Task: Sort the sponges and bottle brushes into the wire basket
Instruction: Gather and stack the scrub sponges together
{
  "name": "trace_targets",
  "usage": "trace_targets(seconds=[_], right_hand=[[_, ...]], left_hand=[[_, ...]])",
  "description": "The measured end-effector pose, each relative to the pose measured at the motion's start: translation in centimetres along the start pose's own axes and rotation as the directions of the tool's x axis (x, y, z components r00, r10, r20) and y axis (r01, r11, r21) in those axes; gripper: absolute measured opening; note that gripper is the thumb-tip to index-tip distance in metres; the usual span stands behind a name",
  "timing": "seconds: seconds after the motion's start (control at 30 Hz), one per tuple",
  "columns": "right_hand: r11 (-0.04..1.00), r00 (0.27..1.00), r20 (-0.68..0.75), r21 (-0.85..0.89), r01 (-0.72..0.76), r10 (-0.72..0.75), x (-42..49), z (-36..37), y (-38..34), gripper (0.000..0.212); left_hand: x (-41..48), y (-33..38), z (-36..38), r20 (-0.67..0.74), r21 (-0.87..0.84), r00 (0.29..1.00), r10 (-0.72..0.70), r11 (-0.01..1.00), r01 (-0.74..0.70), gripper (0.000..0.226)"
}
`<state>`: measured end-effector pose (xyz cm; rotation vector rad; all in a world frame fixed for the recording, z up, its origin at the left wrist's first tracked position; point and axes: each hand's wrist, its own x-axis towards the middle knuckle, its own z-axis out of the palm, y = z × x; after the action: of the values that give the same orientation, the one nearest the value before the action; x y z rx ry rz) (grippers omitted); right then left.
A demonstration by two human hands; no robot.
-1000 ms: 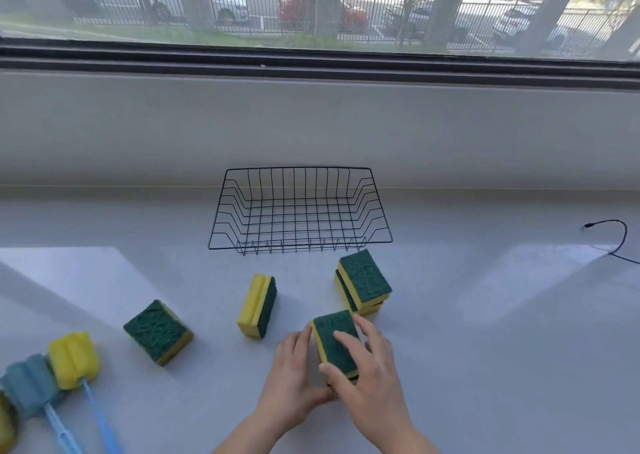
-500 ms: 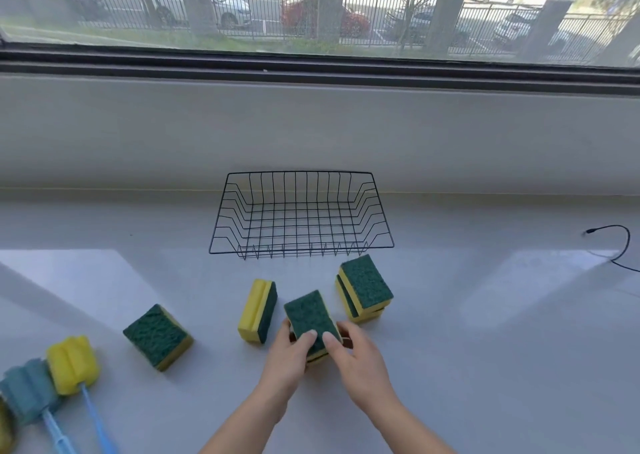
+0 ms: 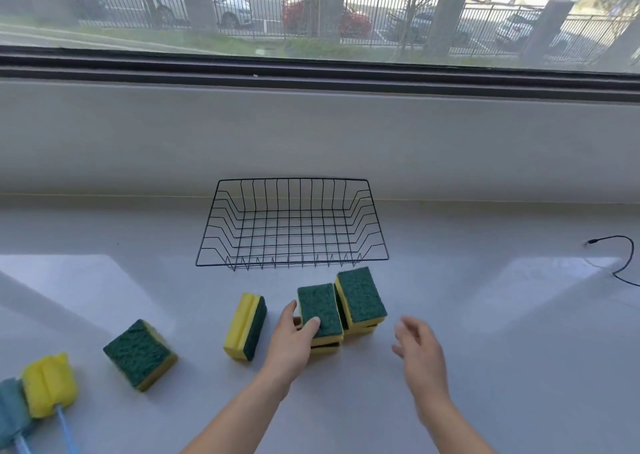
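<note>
The black wire basket stands empty at the middle of the white counter. My left hand grips a green-and-yellow sponge, which rests on another sponge under it. A second stack of sponges stands right beside it. My right hand hovers to the right with fingers apart, holding nothing. One sponge stands on edge to the left, another sponge lies further left. A yellow bottle brush and a teal bottle brush lie at the lower left.
A black cable curls on the counter at the far right. Behind the basket rises a grey wall under a window. The white counter stretches wide on both sides.
My right hand has let go of the sponge and drawn away to the right. My left hand has carried the sponge forward, next to the stacked sponges.
</note>
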<state>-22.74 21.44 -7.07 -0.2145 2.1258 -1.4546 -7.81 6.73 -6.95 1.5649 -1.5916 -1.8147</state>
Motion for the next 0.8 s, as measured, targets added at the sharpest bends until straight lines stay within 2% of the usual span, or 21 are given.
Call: trace_targets(seconds=[0.1, 0.2, 0.23, 0.37, 0.47, 0.53, 0.67, 0.8], right_hand=[[0.996, 0.987, 0.144, 0.046, -0.072, 0.065, 2.6, 0.5, -2.1, 0.024], [0.996, 0.960, 0.266, -0.050, -0.074, 0.085, 4.1, 1.9, -2.8, 0.061], [0.993, 0.955, 0.285, -0.100, -0.059, 0.086, 4.3, 2.3, -2.8, 0.064], [0.973, 0.953, 0.295, -0.230, -0.005, 0.074, 4.3, 3.1, -2.4, 0.046], [0.979, 0.960, 0.264, -0.201, -0.037, 0.091, 4.2, 2.7, -1.8, 0.040], [0.986, 0.963, 0.255, -0.158, -0.052, 0.091, 4.0, 2.2, -1.6, 0.032], [0.984, 0.956, 0.282, -0.174, -0.036, 0.085, 3.5, 2.1, -1.4, 0.031], [0.977, 0.957, 0.274, -0.210, -0.039, 0.097, 3.5, 2.6, -2.2, 0.034]], left_hand=[[0.2, -0.1, 0.3, -0.036, 0.014, 0.999, 0.008, 1.000, -0.007, 0.059], [0.2, -0.1, 0.5, 0.006, 0.023, 1.000, 0.003, 1.000, -0.004, 0.072], [0.2, -0.1, 0.5, 0.022, 0.026, 1.000, 0.009, 1.000, -0.010, 0.077], [0.5, -0.1, 0.9, -0.003, 0.017, 1.000, 0.006, 1.000, -0.006, 0.075], [0.7, -0.4, 0.9, -0.034, -0.002, 0.999, -0.001, 1.000, 0.001, 0.056], [0.7, -0.6, 0.7, -0.049, -0.009, 0.999, -0.003, 1.000, 0.003, 0.051], [0.8, -0.7, 0.7, -0.058, 0.036, 0.998, 0.024, 0.999, -0.022, 0.055], [1.2, -0.6, 0.9, -0.065, 0.088, 0.996, 0.056, 0.995, -0.051, 0.068]])
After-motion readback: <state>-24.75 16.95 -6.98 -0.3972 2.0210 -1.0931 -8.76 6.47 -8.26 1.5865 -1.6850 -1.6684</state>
